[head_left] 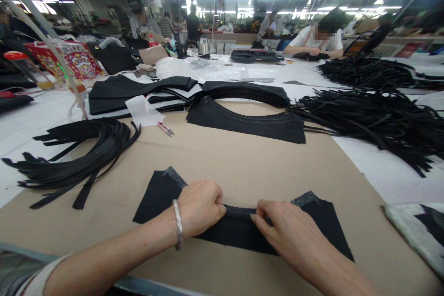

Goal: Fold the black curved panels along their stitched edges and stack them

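Observation:
A black fabric piece (239,233) with a curved upper edge and a grey, rough-looking border lies on the brown board before me. My left hand (203,208), with a silver bangle at the wrist, has its fingers closed on the curved edge, left of the middle. On the same edge, a short way to the right, my right hand (282,226) pinches the fabric between thumb and fingers. Between the two hands a narrow strip along the edge looks folded over. Beyond them lies another curved black piece (243,122) with stitched lines.
Black strips (104,148) lie in a bundle at the left, with larger heaps (374,120) at the right. Pink-handled snips (165,128) rest near white paper (144,111). Stacked black pieces (121,95) stand behind. A person (321,39) works across the table.

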The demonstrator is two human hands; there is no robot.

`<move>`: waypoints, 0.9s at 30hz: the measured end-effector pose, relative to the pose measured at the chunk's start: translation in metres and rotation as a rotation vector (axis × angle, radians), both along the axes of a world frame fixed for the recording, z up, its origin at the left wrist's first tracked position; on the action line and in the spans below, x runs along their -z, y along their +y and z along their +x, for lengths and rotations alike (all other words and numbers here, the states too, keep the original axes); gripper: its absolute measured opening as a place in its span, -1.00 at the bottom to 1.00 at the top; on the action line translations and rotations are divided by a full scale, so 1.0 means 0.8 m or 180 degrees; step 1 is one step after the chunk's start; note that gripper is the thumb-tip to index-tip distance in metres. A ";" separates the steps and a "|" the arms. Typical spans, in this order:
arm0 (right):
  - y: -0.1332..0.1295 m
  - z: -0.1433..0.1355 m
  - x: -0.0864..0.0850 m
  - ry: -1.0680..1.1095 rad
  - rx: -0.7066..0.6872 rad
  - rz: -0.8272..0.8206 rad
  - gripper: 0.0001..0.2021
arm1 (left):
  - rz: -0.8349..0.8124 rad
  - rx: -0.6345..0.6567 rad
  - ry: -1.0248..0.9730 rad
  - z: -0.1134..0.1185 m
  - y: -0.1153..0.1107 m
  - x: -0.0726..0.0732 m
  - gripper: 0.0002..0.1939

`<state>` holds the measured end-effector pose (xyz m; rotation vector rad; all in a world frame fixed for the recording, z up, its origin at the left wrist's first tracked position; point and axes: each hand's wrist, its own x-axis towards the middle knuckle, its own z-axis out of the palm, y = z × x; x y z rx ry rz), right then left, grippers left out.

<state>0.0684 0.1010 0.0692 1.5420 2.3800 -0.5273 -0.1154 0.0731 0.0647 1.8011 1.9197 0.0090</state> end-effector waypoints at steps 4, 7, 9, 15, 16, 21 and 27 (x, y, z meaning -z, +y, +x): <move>0.002 0.006 -0.001 -0.0023 0.0044 -0.0016 -0.75 | 0.0009 0.0058 -0.0002 0.005 0.000 0.001 -0.85; 0.002 0.011 0.000 -0.0047 0.0079 -0.0014 -0.75 | -0.0005 0.0086 0.0007 0.010 0.000 0.001 -0.84; 0.003 0.012 0.001 -0.0065 0.0090 -0.0016 -0.76 | 0.0003 0.0114 0.0028 0.012 0.000 0.002 -0.84; 0.004 0.015 0.003 -0.0040 0.0094 0.0020 -0.76 | 0.0086 0.0170 0.0141 0.016 0.000 0.009 -0.84; 0.004 0.015 0.004 -0.0038 0.0088 0.0030 -0.76 | 0.0096 0.0177 0.0166 0.016 -0.001 0.011 -0.84; 0.004 0.017 0.005 -0.0048 0.0065 0.0041 -0.76 | 0.0141 0.0181 0.0243 0.017 -0.002 0.016 -0.81; 0.005 0.016 0.010 -0.0033 0.0051 0.0087 -0.76 | 0.0121 0.0143 0.0270 0.018 -0.001 0.015 -0.80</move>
